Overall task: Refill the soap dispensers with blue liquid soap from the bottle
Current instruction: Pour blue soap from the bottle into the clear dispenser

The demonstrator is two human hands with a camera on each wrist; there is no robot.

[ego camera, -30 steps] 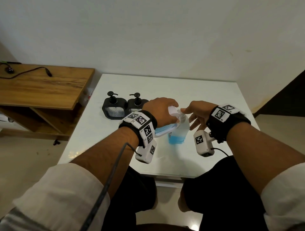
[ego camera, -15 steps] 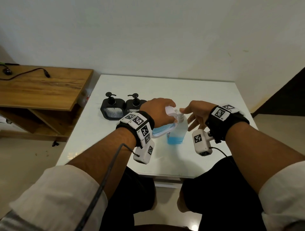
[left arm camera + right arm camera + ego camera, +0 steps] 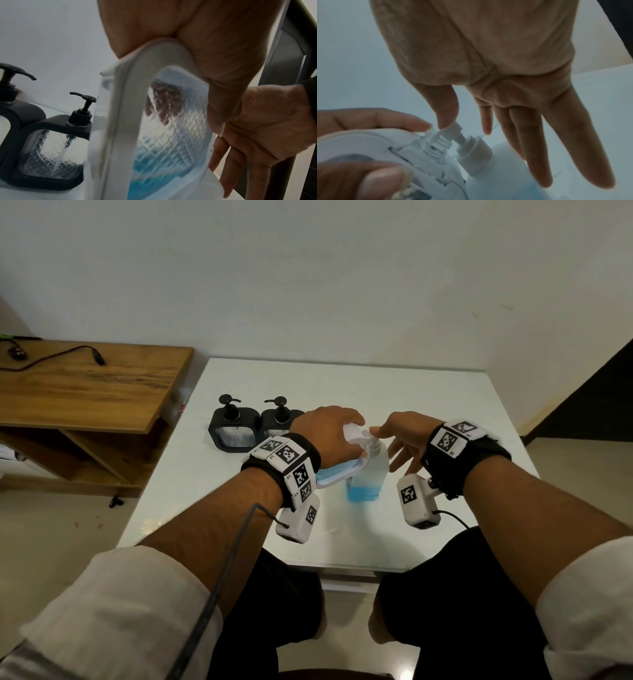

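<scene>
Success at this pumping step depended on alignment: left hand (image 3: 329,436) gripped the tilted white dispenser (image 3: 171,121) against the bottle (image 3: 371,474) on the table (image 3: 445,412), while right hand (image 3: 406,436), fingers spread, pressed the pump (image 3: 453,129).

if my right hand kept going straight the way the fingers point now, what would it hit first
Most likely the pump head of the soap bottle: the right hand already has its thumb on it, with the other fingers spread down beside the bottle. Past that sits the white dispenser in the left hand. Depth is unclear.
</scene>
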